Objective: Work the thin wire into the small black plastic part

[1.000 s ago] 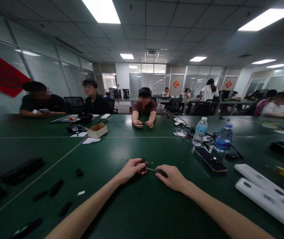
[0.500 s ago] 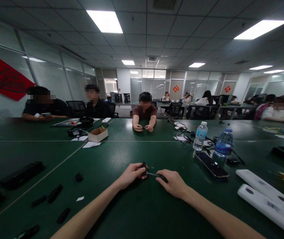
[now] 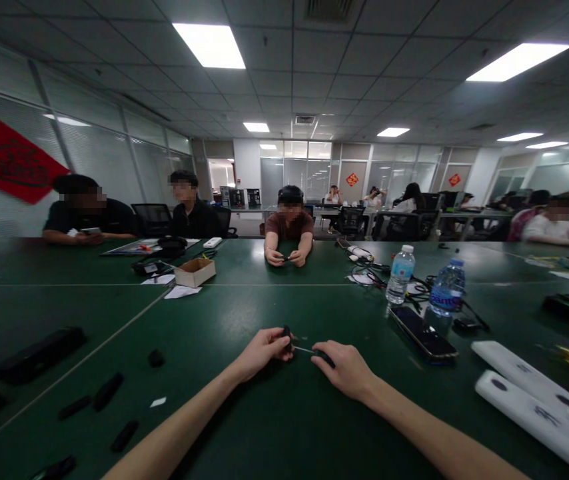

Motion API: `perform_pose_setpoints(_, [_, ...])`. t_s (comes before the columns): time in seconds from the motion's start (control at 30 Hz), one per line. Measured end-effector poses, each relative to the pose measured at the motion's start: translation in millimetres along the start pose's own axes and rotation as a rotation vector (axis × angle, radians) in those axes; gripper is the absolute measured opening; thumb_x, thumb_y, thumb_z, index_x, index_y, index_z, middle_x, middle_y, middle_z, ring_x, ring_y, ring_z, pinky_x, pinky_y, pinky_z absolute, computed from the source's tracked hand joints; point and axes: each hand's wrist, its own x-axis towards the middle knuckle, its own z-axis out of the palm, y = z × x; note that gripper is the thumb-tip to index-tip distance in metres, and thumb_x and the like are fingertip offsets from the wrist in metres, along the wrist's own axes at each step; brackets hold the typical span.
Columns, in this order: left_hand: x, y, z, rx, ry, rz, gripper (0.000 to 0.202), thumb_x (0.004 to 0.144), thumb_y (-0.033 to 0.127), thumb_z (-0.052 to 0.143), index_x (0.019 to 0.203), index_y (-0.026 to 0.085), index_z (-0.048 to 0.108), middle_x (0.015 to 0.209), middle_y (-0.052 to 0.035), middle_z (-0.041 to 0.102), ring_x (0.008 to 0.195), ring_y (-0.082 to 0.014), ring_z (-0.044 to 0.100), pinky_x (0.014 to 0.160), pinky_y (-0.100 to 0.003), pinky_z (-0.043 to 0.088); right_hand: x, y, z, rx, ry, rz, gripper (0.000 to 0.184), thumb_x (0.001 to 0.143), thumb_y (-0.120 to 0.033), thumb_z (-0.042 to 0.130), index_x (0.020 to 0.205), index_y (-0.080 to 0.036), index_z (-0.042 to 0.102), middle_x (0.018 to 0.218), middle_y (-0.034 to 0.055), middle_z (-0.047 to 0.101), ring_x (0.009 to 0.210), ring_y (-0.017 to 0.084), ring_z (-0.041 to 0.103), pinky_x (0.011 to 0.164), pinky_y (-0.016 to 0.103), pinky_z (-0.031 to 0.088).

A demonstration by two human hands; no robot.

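**Working a slim black-handled metal screwdriver [image 3: 309,351] into a small black plastic part [image 3: 287,333]**

Left hand [image 3: 264,353] is pinched tight round the part, just above the dark green table [image 3: 274,427]. Right hand [image 3: 347,370] is curled closed on the screwdriver handle, tip right at the part (too tiny to tell if it's seated). I'd call it mid-job: several black oblong pieces [image 3: 107,391] lie untouched off to the left.

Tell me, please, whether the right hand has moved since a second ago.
No. The right hand, with its tool, sits as far from the phone as before; the whole view just slid down slightly.
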Motion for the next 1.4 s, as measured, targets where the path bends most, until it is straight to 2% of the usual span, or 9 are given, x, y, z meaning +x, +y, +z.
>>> perform_pose_setpoints(0.4, [-1.5,3.7,1.0,0.014,-0.002,-0.002,0.040,0.085,0.047,0.060,0.104,0.012,0.061,0.091,-0.0101,0.065,0.078,-0.0185,0.064,0.070,-0.029,0.049,-0.3,0.8,1.0,0.049,-0.003,0.020,0.026,0.097,-0.035,0.047,0.117,-0.022,0.059,0.100,0.0034,0.065,0.078,0.016,0.063,0.069,0.028,0.051])
perform_pose_setpoints(0.57, [-3.9,6.8,3.5,0.079,-0.063,-0.039,0.042,0.082,0.048,0.064,0.103,0.012,0.063,0.088,-0.0096,0.066,0.077,-0.0188,0.063,0.069,-0.029,0.048,5.6,13.7,2.7,0.110,0.122,0.188,0.026,0.099,-0.034,0.043,0.114,-0.021,0.060,0.099,0.0051,0.066,0.082,0.018,0.064,0.071,0.029,0.053])
perform_pose_setpoints(0.63, [-4.1,6.5,3.6,0.082,-0.050,-0.037,0.043,0.082,0.048,0.063,0.105,0.012,0.063,0.088,-0.0098,0.066,0.077,-0.0189,0.063,0.068,-0.029,0.048,6.9,16.2,2.6,0.123,0.128,0.225,0.026,0.098,-0.034,0.044,0.113,-0.020,0.060,0.097,0.0051,0.067,0.081,0.018,0.064,0.070,0.029,0.053])
perform_pose_setpoints(0.87, [-1.2,-0.5,0.0,0.015,0.012,-0.015,0.040,0.084,0.044,0.061,0.108,0.012,0.060,0.089,-0.0095,0.067,0.075,-0.0175,0.064,0.067,-0.028,0.047,4.2,2.4,-1.6,0.094,-0.031,0.024,0.025,0.094,-0.035,0.051,0.113,-0.021,0.062,0.100,0.0040,0.067,0.083,0.017,0.064,0.075,0.028,0.051])
perform_pose_setpoints(1.4, [2.6,-11.2,-5.6,-0.074,0.022,-0.026,0.038,0.085,0.039,0.062,0.110,0.011,0.060,0.098,-0.0127,0.066,0.074,-0.0166,0.065,0.067,-0.028,0.050,3.8,1.3,-3.3,0.097,-0.071,0.004,0.026,0.096,-0.035,0.049,0.114,-0.022,0.061,0.101,0.0030,0.066,0.085,0.016,0.063,0.075,0.028,0.051])
